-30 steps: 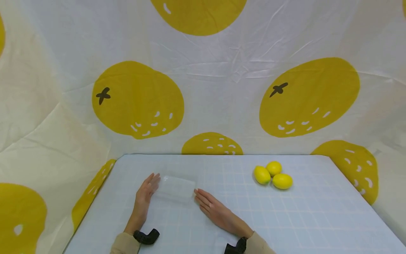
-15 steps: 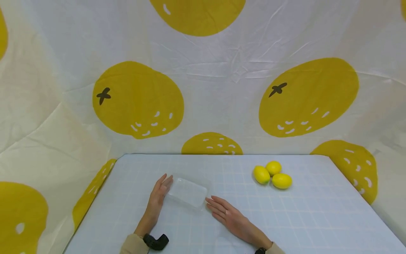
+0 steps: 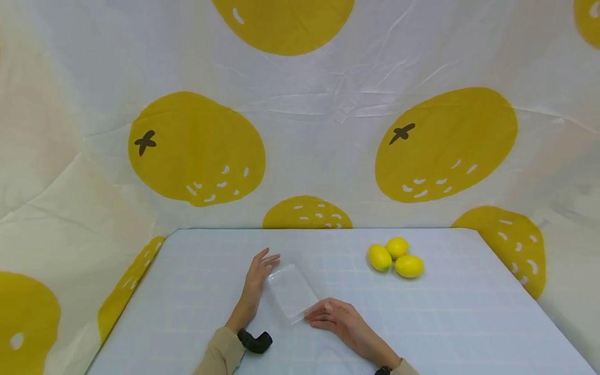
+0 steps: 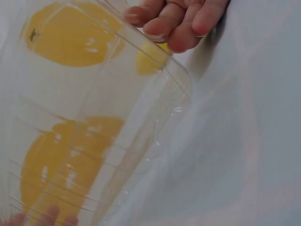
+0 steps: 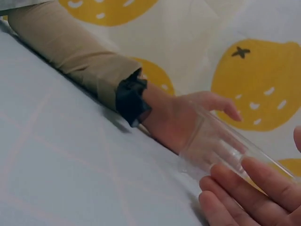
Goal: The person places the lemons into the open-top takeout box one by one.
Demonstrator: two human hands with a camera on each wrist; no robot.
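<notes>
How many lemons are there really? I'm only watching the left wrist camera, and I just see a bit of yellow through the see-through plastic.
Observer: Three lemons. The head camera shows them all, bunched together.
Operator: Wow, three! So where are they?
Observer: They're outside the clear container, off to its right in the head view.
Operator: Okay! I can't see any clothes. What is the person wearing?
Observer: Beige sleeves. You can see them in the head view, and the right wrist camera shows one too.
</notes>
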